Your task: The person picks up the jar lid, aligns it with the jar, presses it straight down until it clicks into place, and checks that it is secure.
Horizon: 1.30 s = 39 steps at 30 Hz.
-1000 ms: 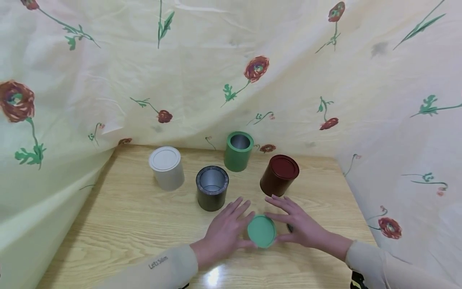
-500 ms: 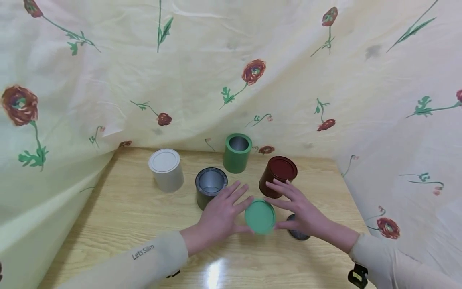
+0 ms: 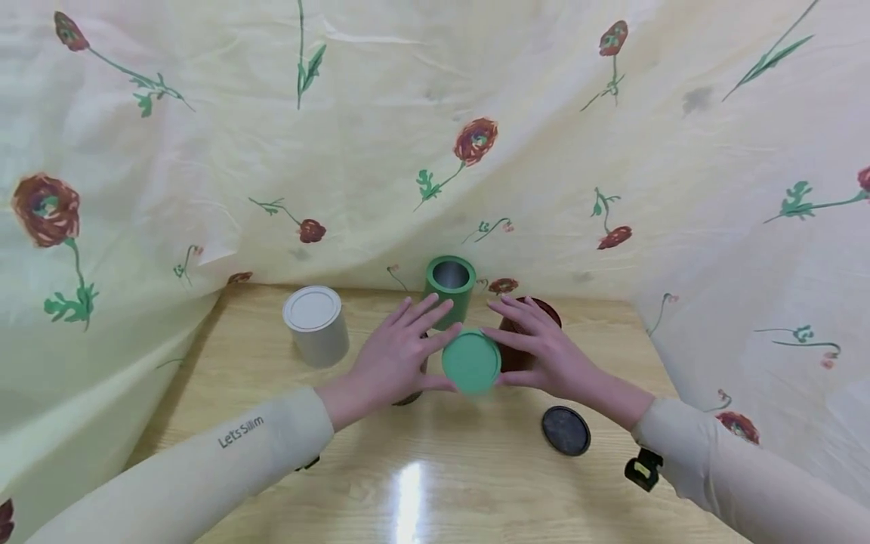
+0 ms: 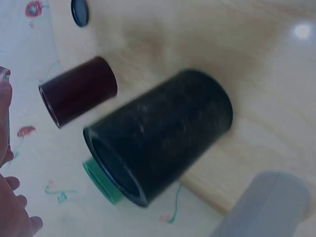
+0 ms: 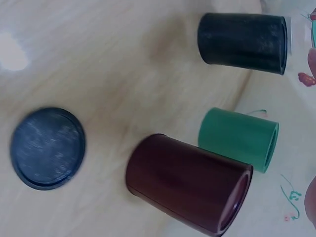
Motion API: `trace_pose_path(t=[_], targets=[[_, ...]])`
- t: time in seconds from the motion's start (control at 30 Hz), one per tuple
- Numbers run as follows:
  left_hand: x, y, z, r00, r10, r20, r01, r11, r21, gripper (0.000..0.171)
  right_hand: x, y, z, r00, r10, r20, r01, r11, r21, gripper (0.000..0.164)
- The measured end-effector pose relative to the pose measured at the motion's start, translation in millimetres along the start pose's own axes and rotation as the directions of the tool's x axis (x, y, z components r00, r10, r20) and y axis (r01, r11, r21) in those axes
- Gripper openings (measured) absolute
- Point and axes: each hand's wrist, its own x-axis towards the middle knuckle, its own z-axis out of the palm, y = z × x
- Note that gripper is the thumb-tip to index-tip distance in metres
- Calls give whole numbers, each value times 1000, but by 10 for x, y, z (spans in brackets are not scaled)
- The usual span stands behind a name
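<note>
Between my two hands is a round green lid [image 3: 471,361], raised over the table and lying nearly flat. My left hand [image 3: 390,351] holds its left edge with thumb and index finger, the other fingers spread. From the opposite side, my right hand [image 3: 550,351] holds the lid's right edge the same way. Just beyond stands an uncovered green can [image 3: 460,306], grey inside. The left hand mostly hides an uncovered black can [image 4: 163,133], which shows whole in the left wrist view. Behind the right hand is a dark red can [image 5: 187,182] with its lid on.
A white can [image 3: 318,340] with a lid stands at the back left. On the right of the wooden table [image 3: 340,476] lies a black lid [image 3: 566,431]. A flowered cloth [image 3: 367,151] hangs behind the table and along both sides.
Both hands have carried the green lid up and away from the body, slightly leftward, toward the green can. The black lid has come into full view; the black can is now mostly covered.
</note>
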Motion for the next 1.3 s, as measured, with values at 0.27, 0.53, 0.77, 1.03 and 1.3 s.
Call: trace_pose_path(t=[0.27,0.53,0.77,1.03,1.3], targets=[[143,-286,-18,999,0,47,0,1000,3,90,267,171,2,1000,10,22,-9,1000,-25,80],[310,-565,52,995,-15,102,16,1000,-7,89,492,361,25,994,55,91,-52,998,-41,80],[429,-751,141,994,-13,109,17,999,-34,87,633,520,29,989,73,130,-70,997,-31,77],[548,-894,275,983,-40,176,43,999,-15,89,718,707,91,984,91,154,-87,996,-37,77],[638,-1021,420,978,-51,202,58,998,-28,89,795,836,139,976,121,180,-114,992,-50,75]])
